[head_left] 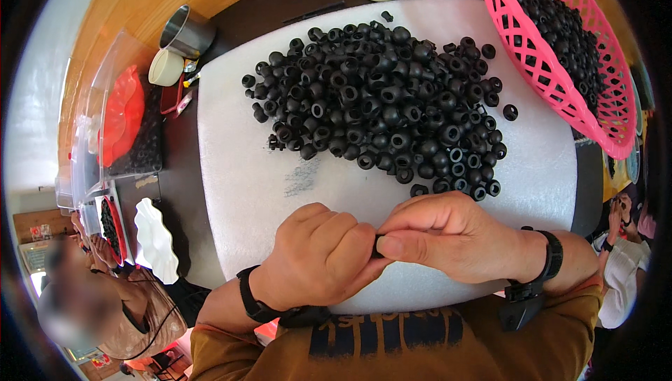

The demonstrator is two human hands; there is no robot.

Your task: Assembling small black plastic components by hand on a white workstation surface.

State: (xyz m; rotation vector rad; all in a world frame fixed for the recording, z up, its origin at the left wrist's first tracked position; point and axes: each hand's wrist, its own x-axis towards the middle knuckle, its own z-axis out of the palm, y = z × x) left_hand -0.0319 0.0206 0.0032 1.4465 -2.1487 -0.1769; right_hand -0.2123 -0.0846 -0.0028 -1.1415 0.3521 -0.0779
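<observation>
A small black ring-shaped part [377, 244] was pinched between the fingertips of the left hand [318, 258] and the right hand [448, 234], both closed narrowly on it and pressed together just above the near edge of a white foam pad [245, 185]. Only a sliver of the part was visible, so its exact form could not be told. Beyond the hands, a large heap of black rings [381, 104] was spread across the pad, which lay on a dark table [178, 171]. A pink mesh basket [553, 66] at the far right was seen to be partly filled with similar rings. Judged from this, much had been handled, yet the greater heap was left to be worked. At the far left, 1 metal cup [187, 31] and a clear container [105, 115] were set.
</observation>
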